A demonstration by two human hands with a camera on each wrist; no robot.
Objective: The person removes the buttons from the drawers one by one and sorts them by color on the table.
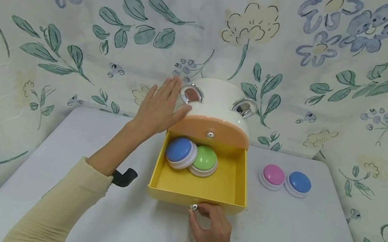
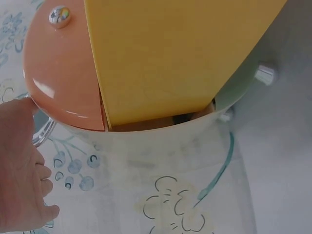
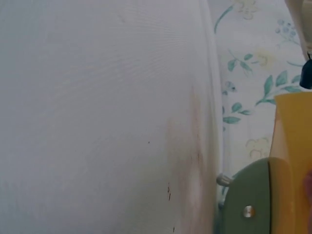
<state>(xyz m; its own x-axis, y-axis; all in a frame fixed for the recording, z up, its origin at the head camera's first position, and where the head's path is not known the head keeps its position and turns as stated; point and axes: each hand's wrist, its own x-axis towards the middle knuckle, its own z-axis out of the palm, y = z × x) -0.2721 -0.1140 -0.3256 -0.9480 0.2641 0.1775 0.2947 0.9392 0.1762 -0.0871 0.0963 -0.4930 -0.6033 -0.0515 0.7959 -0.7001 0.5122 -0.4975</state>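
A small white cabinet [image 1: 217,93] with round silver handles stands at the back of the table. Its yellow drawer [image 1: 223,185] is pulled well out beneath a closed orange drawer [image 1: 212,128]. My right hand [image 1: 214,234] pinches the silver knob [image 1: 194,207] on the yellow drawer's front. Against the cabinet's upper left side rests my left hand [image 1: 158,107], fingers straight, thumb at the orange drawer's edge. Inside the yellow drawer, a blue push button [image 1: 179,150] with a white base leans on a green push button [image 1: 205,158]. A green lower drawer [image 3: 248,195] shows in the right wrist view.
Right of the cabinet, a pink push button [image 1: 274,174] and another blue push button [image 1: 300,182] sit side by side on the white table [image 1: 281,240]. Flowered cloth [image 1: 209,26] hangs close behind the cabinet. A black strap end [image 1: 125,178] sticks out from the left sleeve.
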